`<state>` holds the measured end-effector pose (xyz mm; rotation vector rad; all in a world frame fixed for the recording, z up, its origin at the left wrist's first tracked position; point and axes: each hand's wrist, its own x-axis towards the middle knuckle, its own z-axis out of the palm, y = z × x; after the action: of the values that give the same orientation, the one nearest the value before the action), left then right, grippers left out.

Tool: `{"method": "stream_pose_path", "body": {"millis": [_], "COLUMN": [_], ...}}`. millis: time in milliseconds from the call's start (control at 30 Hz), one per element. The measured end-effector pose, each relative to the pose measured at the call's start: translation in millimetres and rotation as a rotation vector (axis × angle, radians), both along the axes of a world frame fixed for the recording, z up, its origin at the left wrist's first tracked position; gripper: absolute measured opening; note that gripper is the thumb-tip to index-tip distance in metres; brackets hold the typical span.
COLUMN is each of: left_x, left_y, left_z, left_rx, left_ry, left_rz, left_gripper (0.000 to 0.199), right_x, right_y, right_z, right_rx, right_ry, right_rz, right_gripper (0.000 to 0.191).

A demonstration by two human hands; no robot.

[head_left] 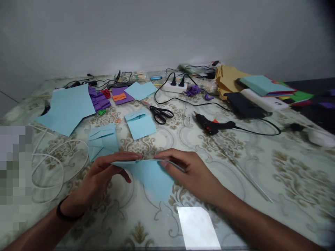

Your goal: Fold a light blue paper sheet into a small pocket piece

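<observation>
A light-blue sheet of paper [154,176] is held up between my two hands, its upper edge roughly level and a corner pointing down toward me. My left hand [104,170] grips its left end, fingers behind the edge. At the right end, my right hand [187,170] pinches the paper with the thumb in front and fingers behind. Just beyond my left hand lies a folded light-blue paper piece [103,139]. Another folded light-blue piece [140,125] rests farther off, beside black-handled scissors [161,114].
A black glue gun [213,124] with its cord lies right, near a clear stick [243,170]. A large blue sheet [69,108] and purple folded strips [99,99] are at left. White cable [62,164] coils nearby. A power strip [175,87] and stacked colored papers [267,85] stand behind.
</observation>
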<state>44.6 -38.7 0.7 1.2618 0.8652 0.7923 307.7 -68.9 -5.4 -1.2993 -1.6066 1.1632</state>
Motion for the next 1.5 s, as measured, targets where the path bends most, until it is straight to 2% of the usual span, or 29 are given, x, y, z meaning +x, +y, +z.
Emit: {"method": "stream_pose_path", "body": {"millis": [133,267,333,433,533,667,867,1033,1100,1200,1300,1400,1500], "left_x": [-10,-13,-11,-4,3,8,11,13,14,15,14,10,8], "left_y": [5,7,7,6,4,0,-1,-2,-3,-6,-9,-10,-11], "left_z": [-6.6,-6.6,-3.9,-1.4,-4.0,-9.6,-9.9,-10.0,-10.8,-13.0,-16.3,-18.2,-15.6], "left_rx": [0.184,0.220,0.220,0.222,0.254,0.290,0.095,-0.090,-0.108,-0.066,0.009,0.174,0.357], "left_ry": [-0.018,-0.004,-0.012,0.147,0.295,0.331,0.183,0.213,0.250,0.267,0.269,0.422,0.605], "left_rz": [-0.154,-0.217,-0.212,-0.154,-0.077,-0.031,-0.010,-0.042,-0.043,-0.018,0.007,0.033,0.037], "left_gripper": [0.027,0.031,0.035,0.025,0.012,0.009,0.049,0.051,0.050,0.048,0.040,0.030,0.025], "right_x": [3,4,4,2,0,-3,-3,-4,-6,-8,-7,-5,-4], "right_y": [3,4,4,4,3,1,1,0,-2,-5,-6,-6,-5], "right_z": [2.9,4.2,2.6,-1.0,-2.8,-1.4,-1.2,-2.8,-3.6,-4.4,-3.7,-1.8,-0.3], "right_rx": [0.000,-0.003,-0.005,-0.013,-0.017,0.032,0.020,0.058,0.089,0.121,0.131,0.119,0.149], "right_ry": [0.023,0.030,0.032,0.041,-0.002,-0.037,-0.021,-0.027,-0.042,-0.065,-0.043,0.021,0.021], "right_rz": [-0.020,-0.013,-0.012,-0.007,0.012,0.055,0.028,0.022,0.019,0.016,0.029,0.080,0.107], "right_gripper": [0.018,0.016,0.015,0.015,0.016,0.018,0.016,0.013,0.012,0.012,0.021,0.032,0.032]}}
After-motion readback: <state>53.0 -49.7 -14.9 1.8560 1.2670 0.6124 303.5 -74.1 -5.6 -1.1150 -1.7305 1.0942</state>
